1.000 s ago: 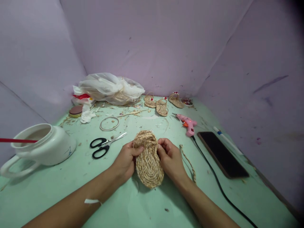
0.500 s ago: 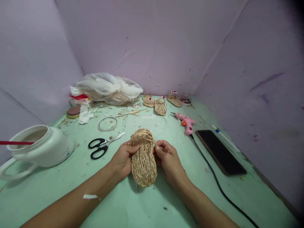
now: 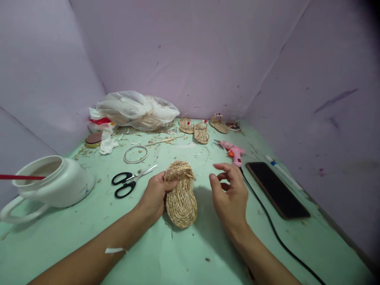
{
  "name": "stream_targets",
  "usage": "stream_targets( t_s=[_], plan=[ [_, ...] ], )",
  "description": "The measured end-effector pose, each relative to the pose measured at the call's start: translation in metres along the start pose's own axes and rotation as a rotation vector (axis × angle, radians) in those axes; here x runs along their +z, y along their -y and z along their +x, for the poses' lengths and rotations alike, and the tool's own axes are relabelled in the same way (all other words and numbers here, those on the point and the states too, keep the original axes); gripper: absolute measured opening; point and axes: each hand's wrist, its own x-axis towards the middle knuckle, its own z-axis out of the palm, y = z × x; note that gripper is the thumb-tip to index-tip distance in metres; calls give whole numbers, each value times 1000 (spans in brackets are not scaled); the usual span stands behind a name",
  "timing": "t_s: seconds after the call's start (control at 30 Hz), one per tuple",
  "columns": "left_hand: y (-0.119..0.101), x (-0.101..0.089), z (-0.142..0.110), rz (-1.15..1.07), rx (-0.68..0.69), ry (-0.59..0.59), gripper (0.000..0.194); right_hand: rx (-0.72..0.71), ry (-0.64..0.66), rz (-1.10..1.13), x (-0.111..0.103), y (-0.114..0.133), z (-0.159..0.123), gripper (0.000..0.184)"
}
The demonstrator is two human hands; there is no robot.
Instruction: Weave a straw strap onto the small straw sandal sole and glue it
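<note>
Gripping a straw slipper [image 3: 182, 200] in the left hand [image 3: 154, 196], holding the right hand [image 3: 230, 196] apart from it, unclenched and loosely curled, near a pink glue gun [image 3: 234, 151].

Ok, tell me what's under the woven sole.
Green tabletop shows around the woven sole; most fingers of the left hand and whatever lies directly beneath are covered.

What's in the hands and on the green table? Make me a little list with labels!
Left hand: holding a woven sole
Right hand: open, not touching the sole
Left side: black-handled scissors, white pot with a red stick at its mouth
Right side: pink glue gun, dark phone, white pen
Back: plastic bag, three small beaded sandals
</note>
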Motion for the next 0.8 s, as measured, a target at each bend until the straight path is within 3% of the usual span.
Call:
stream_targets(
  t_s=[0.1, 0.27, 0.33, 0.57, 0.63, 0.7, 0.8],
  plan=[
    [2, 3, -3, 110, 26, 21, 33, -248, 135, -44, 1, 4, -3, 12],
    [5, 5, -3, 214, 71, 56, 34, -295, 228, -389, 8, 4, -9, 15],
    [6, 3, -2, 251, 75, 75, 33, -293, 257, -427, 8, 4, -10, 12],
    [5, 0, 5, 303, -25, -42, 31, -306, 196, -40, 12, -1, -11, 11],
    [4, 2, 2, 475, 10, -59, 25, -287, 190, 1, 15, -4, -10, 13],
    [0, 3, -4, 783, 90, -121, 21, -259, 201, 23, 16, -7, -9, 14],
    [-6, 2, -12, 1120, 272, -250, 41, -238, 212, 25, 15, -10, -7, 13]
  ],
)
